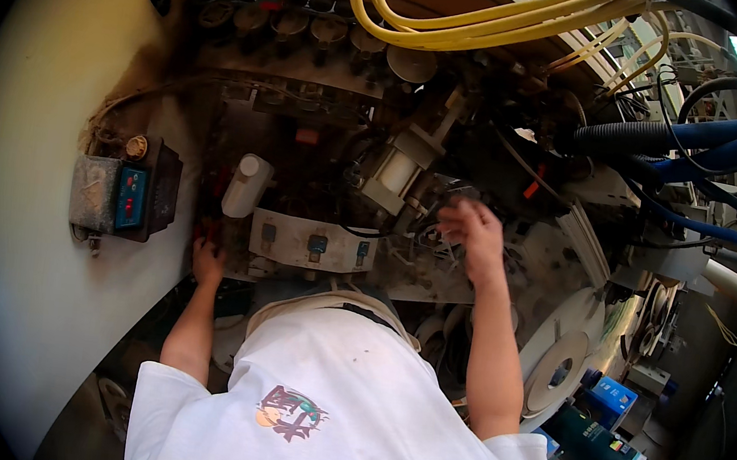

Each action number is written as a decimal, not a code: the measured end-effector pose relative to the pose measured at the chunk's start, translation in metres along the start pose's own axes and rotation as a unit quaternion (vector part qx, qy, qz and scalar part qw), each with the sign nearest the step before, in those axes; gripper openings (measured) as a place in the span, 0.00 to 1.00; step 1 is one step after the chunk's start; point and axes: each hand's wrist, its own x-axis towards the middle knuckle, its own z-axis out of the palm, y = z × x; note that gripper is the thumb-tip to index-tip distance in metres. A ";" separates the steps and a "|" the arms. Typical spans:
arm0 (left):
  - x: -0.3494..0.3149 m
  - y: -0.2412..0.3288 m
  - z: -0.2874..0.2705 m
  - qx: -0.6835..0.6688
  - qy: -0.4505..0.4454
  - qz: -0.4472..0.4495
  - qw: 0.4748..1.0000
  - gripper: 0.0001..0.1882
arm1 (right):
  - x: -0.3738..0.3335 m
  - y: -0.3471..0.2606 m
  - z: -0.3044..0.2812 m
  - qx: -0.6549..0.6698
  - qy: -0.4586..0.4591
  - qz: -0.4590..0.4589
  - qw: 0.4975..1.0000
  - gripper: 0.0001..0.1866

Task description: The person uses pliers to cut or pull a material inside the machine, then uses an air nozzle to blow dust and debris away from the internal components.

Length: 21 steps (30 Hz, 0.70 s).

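Note:
My right hand (476,235) is raised beside the dusty machine, just right of a pale metal cylinder block (396,172). Its fingers are curled together close to a small dark part of the machine; whatever they pinch is too blurred to name. Low at the left, my left hand (208,262) rests at the front edge of the worktop, its fingers slightly apart. Just beyond its fingertips lies a red object (209,229), dim and hard to make out. Between my hands stands a white switch panel (313,242) with several blue-grey switches. A white rounded cylinder (247,186) leans behind its left end.
A grey control box (109,194) with a blue face is on the left wall. Yellow hoses (488,32) loop overhead; thick blue hoses (724,137) run at the right. A large pale reel (556,366) and a dark green motor (595,447) stand lower right.

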 end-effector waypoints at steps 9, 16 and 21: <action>0.002 0.001 0.012 0.016 0.028 -0.031 0.999 0.13 | 0.106 -0.090 -0.006 0.292 0.103 -0.059 0.949 0.21; 0.003 -0.008 0.001 0.002 -0.057 -0.055 0.997 0.12 | 0.182 -0.152 0.045 0.461 0.122 0.024 0.878 0.22; -0.001 0.015 -0.021 -0.065 -0.039 0.024 0.997 0.08 | 0.224 -0.145 0.030 0.471 0.163 0.018 0.867 0.18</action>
